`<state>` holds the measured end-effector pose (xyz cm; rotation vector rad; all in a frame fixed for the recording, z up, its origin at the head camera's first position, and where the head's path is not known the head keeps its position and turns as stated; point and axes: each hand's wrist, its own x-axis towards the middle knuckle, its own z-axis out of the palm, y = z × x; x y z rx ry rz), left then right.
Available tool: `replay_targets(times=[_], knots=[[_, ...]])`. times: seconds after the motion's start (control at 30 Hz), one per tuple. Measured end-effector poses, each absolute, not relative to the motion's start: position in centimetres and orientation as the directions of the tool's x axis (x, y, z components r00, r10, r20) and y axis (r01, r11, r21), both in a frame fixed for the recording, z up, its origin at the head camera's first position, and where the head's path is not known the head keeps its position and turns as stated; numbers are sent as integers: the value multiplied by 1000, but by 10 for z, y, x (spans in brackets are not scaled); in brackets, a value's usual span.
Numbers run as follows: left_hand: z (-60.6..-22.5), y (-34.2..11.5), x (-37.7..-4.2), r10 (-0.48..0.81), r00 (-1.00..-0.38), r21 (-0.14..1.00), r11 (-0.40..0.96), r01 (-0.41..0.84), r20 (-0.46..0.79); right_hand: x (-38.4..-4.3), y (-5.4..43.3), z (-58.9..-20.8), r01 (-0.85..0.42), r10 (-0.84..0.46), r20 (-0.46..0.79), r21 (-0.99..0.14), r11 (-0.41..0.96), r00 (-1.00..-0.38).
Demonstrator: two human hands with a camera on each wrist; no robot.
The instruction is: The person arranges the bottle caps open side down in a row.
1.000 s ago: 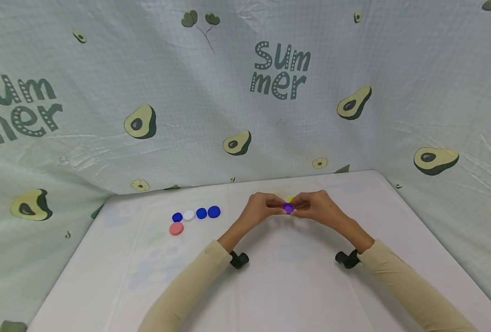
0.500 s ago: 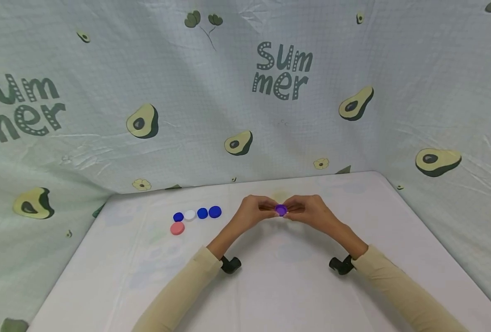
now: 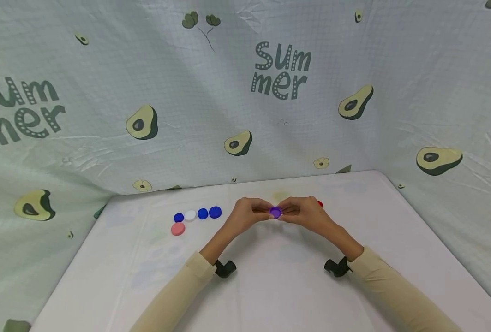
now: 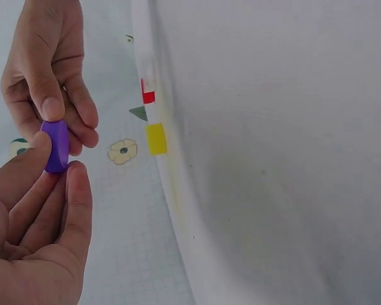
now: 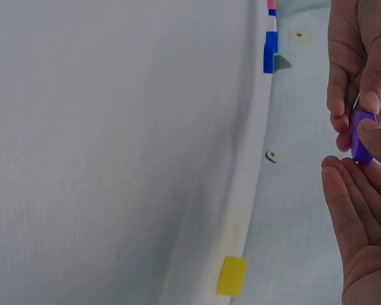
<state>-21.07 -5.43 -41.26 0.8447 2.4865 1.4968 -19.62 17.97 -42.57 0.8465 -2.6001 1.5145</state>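
Observation:
Between my two hands is a purple bottle cap (image 3: 275,212), raised over the white table with its hollow side toward the head camera. My left hand (image 3: 248,215) pinches it from the left with thumb and fingertips. From the right, my right hand (image 3: 306,214) pinches the opposite edge. The cap's ridged side shows in the left wrist view, where the right hand (image 4: 47,73) reaches in from above. A red cap (image 3: 320,204) peeks out behind the right hand. In both wrist views a yellow cap (image 4: 156,138) sits on the table; in the head view it is hidden.
Left of the hands lie several blue caps (image 3: 215,212) and a white cap (image 3: 190,216) in a row. A pink cap (image 3: 177,228) is just in front of them. The white table (image 3: 270,295) ends at a patterned curtain (image 3: 187,152) behind.
Both hands have shifted left and slightly nearer with the purple cap between them. The yellow cap has gone out of sight behind the hands, and the red cap has come into view.

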Motion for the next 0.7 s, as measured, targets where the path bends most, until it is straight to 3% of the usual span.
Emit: replay_targets(times=[0.7], knots=[[-419,-79,-201,458,-876,898,303,318,155,-195,159,-428,-516,-478,331,-790,330,-814]])
